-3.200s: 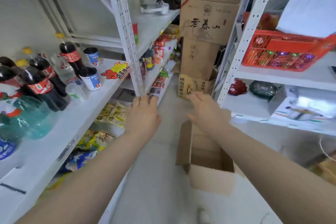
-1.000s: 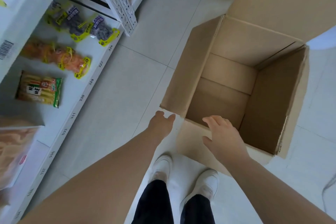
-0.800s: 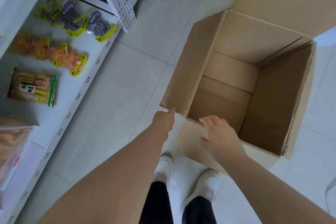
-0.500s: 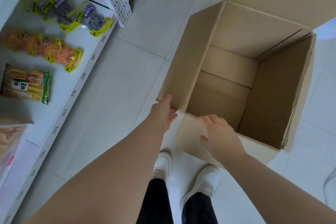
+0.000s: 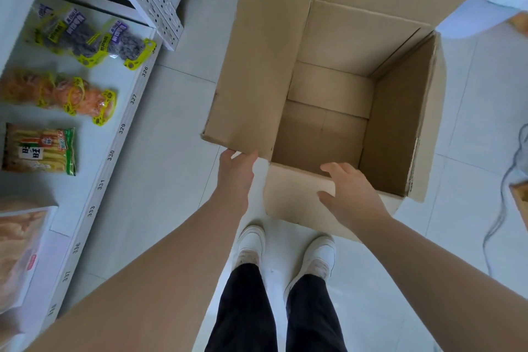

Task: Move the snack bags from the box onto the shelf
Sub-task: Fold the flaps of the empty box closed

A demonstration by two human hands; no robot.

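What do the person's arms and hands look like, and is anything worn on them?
Both forearms are bare, with no sleeve in view. The left hand and the right hand wear no gloves, and no ring, watch or bracelet shows. Below them are dark trousers and white shoes.

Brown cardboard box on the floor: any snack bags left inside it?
No, the brown cardboard box shows only its bare cardboard bottom and walls, with no bags inside.
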